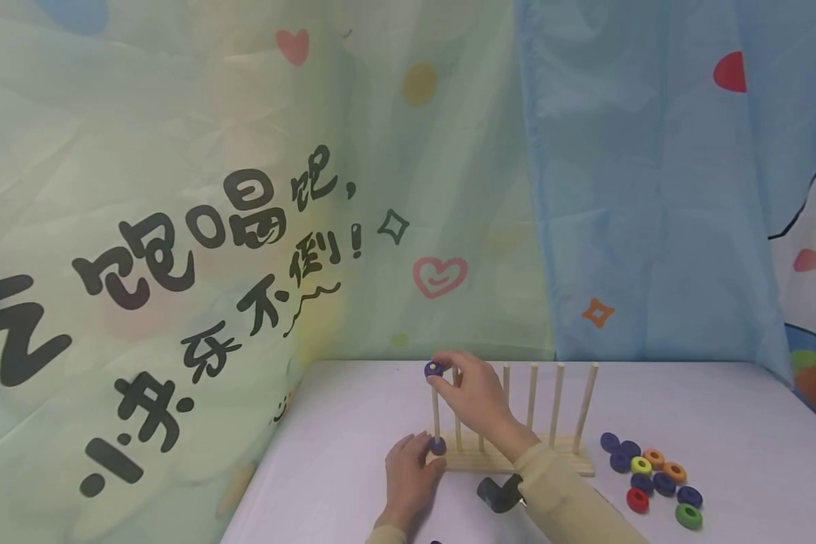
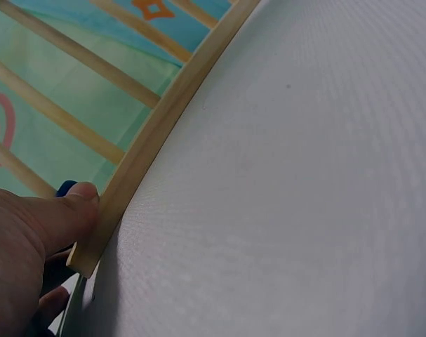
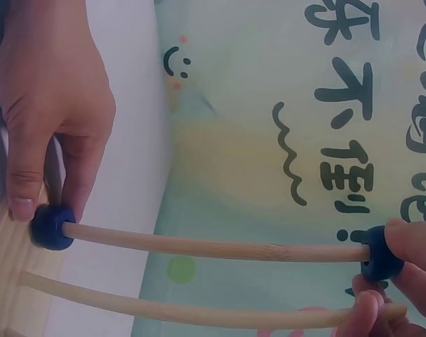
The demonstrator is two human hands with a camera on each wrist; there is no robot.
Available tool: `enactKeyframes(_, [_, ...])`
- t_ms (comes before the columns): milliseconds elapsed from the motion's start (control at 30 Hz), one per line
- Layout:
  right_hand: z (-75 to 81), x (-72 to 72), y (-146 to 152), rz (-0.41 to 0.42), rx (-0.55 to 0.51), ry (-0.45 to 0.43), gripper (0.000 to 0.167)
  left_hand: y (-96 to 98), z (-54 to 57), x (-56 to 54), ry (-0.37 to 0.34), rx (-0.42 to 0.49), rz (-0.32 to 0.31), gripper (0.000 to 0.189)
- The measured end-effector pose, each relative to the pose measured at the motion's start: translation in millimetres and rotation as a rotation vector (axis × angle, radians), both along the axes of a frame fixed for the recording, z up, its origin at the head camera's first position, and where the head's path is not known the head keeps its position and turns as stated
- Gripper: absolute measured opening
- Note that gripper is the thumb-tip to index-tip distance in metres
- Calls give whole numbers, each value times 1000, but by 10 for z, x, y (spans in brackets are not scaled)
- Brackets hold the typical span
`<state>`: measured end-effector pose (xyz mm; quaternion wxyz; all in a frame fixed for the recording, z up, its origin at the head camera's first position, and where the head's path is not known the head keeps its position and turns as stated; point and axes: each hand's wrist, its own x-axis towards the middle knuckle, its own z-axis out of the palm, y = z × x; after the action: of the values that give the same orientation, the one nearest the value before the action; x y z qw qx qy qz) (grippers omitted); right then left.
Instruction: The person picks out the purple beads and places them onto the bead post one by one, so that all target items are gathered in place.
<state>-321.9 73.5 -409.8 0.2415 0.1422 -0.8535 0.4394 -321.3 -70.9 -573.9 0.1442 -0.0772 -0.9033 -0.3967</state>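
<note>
A wooden rack with a flat base (image 1: pixel 517 459) and several upright pegs stands on the table. My right hand (image 1: pixel 479 393) pinches a dark blue ring (image 3: pixel 382 254) between thumb and fingers at the top of the leftmost peg (image 1: pixel 436 408). In the head view the pale peg tip shows in the ring's hole. Another blue ring (image 3: pixel 52 228) sits at the foot of the same peg, against the base. My left hand (image 1: pixel 410 472) grips the base's left end beside this lower ring, thumb at the front edge; its other fingers are partly hidden behind the wood.
Loose blue, orange and yellow rings, with a red ring (image 1: pixel 638 499) and a green ring (image 1: pixel 689 516), lie on the white table (image 1: pixel 340 423) right of the rack. A black wrist device (image 1: pixel 499 495) hangs under my right forearm. Printed curtains (image 1: pixel 449 189) stand behind.
</note>
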Motion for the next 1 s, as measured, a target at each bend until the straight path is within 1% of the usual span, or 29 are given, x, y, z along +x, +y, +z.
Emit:
enactKeyframes(200, [-31,-17,-11,-3,4,-4,28,-18,14,8,25,15,-10,39])
enactKeyframes(300, [-37,-19,-13,-7,16,-6,28,-18,7,6,17,16,-6,39])
enactKeyframes(433, [-42,-20,-7,-17,26,-20,29,-10,-8,3,13,-6,-2,40])
enactKeyframes(600, [-40,-10,-3,-9,14,-30,31,-6,-12,1,17,-1,-8,40])
enactKeyframes(800, [-43,10,-1,-14,8,-36,27,-15,-16,-17,13,11,-31,38])
enactKeyframes(1000, [-1,32,-10,-7,-20,-25,26,-18,-27,-20,24,18,-29,39])
